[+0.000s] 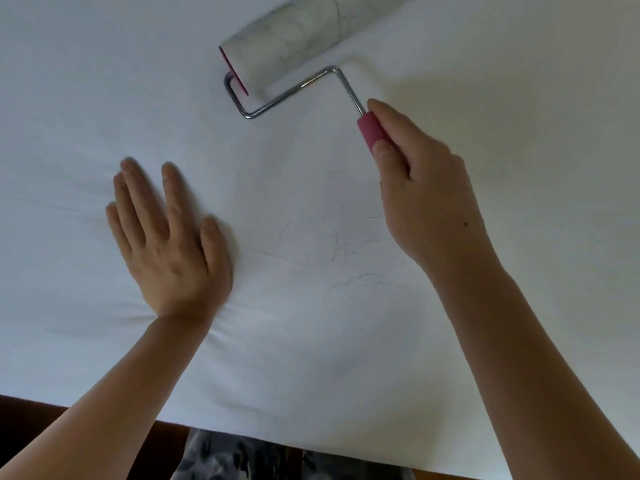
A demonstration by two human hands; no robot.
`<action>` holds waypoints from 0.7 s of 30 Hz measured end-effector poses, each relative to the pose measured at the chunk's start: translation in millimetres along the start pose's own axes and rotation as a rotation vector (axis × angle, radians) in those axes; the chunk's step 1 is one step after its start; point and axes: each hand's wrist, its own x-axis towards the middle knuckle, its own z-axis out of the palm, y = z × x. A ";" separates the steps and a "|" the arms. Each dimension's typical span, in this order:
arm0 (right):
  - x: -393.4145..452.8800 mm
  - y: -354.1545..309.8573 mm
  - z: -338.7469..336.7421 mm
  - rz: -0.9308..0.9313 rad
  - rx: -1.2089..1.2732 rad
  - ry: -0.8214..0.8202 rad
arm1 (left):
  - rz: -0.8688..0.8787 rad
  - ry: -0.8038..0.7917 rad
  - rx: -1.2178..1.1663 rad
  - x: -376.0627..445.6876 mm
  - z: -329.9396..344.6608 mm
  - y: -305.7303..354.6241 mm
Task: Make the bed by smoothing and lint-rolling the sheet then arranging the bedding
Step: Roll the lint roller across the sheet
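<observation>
Right hand (426,199) at centre right of the frame, fingers and thumb wrapped round the pink handle (372,133) of the one lint roller (294,39), and that's a firm hold. Left hand (166,244) is down at centre left, flat on the white sheet (86,98), fingers straight and a little spread, palm pressing the fabric. Two hands, one tool. The roller's drum lies on the sheet at the top centre, running off the upper edge, its sticky paper grey with hairs (already well used). A bent chrome rod (294,90) joins drum to handle. Between the two hands, a scatter of thin dark hairs (339,247) lies on the sheet, too many and too fine to count. Soft creases run out from under the left palm. Along the bottom edge, a dark strip beyond the sheet and a patch of grey patterned fabric (225,455).
</observation>
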 end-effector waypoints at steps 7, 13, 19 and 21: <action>-45.3 33.8 2.6 0.060 0.020 0.048 | 0.011 0.008 0.004 -0.3 -0.8 -5.9; -113.6 72.8 -6.5 0.115 -0.024 0.035 | 0.022 0.017 0.007 -1.9 -0.4 -8.5; -194.0 120.2 -25.8 0.233 -0.083 -0.020 | 0.033 0.016 -0.001 -3.8 -0.8 -8.2; -221.2 136.2 -33.9 0.283 -0.085 -0.028 | 0.032 0.013 -0.006 -4.5 -1.2 -7.4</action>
